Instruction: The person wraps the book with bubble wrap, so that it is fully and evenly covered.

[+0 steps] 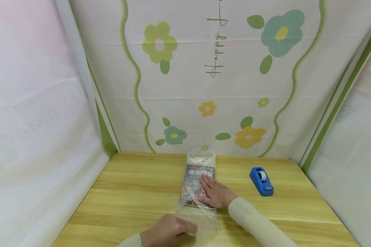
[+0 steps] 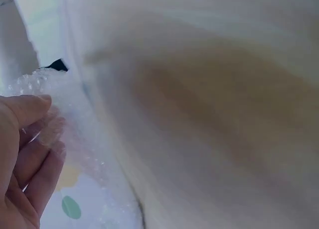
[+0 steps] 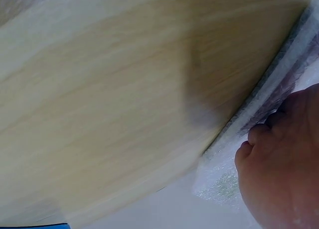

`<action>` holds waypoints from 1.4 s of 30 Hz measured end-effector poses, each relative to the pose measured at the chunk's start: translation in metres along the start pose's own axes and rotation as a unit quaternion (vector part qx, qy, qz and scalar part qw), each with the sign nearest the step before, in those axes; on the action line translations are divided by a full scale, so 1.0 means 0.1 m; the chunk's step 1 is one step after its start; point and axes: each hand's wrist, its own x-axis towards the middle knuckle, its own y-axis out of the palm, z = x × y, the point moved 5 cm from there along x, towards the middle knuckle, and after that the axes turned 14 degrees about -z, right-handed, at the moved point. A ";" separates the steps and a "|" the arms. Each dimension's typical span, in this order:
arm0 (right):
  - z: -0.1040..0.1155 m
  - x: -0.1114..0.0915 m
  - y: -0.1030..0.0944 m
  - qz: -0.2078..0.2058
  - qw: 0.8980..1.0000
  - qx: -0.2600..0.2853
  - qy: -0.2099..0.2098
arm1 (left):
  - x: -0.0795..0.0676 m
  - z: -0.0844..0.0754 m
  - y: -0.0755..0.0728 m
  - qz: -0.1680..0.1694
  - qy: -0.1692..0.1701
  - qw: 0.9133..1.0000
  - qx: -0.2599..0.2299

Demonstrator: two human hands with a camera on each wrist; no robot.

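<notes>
A book (image 1: 191,185) with a dark, colourful cover lies on the wooden table, covered by clear bubble wrap (image 1: 201,158). The wrap extends past the book at both the far and near ends. My right hand (image 1: 217,193) rests on the wrapped book with its fingers spread over the right part of the cover. At the near end, my left hand (image 1: 170,230) pinches the edge of the bubble wrap. In the left wrist view, the thumb and fingers of the left hand (image 2: 30,149) hold the crinkled wrap (image 2: 55,132) between them.
A blue tape dispenser (image 1: 261,181) with a roll of clear tape stands on the table (image 1: 136,185) to the right of the book. Printed fabric with flowers (image 1: 248,137) hangs behind the table's back edge, and pale fabric hangs at both sides.
</notes>
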 end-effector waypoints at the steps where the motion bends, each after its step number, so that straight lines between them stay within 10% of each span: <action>1: 0.00 0.00 0.00 0.000 1.000 0.001 0.001 | 0.01 0.01 -0.02 -0.014 -0.005 1.000 -0.008; 15: -0.02 0.05 -0.03 0.004 1.000 0.006 0.010 | 0.36 0.23 -0.31 -0.063 -0.084 0.994 -0.034; 22: -0.03 0.07 -0.08 0.019 1.000 0.009 0.007 | 0.52 0.52 -0.37 -0.033 -0.203 0.971 -0.121; 31: -0.11 0.12 -0.14 0.055 0.997 0.037 0.024 | 0.73 0.88 -0.36 -0.010 -0.263 0.947 -0.186; 42: -0.31 0.18 -0.19 0.083 0.963 0.196 0.163 | 0.83 1.21 -0.26 0.013 -0.314 0.926 -0.207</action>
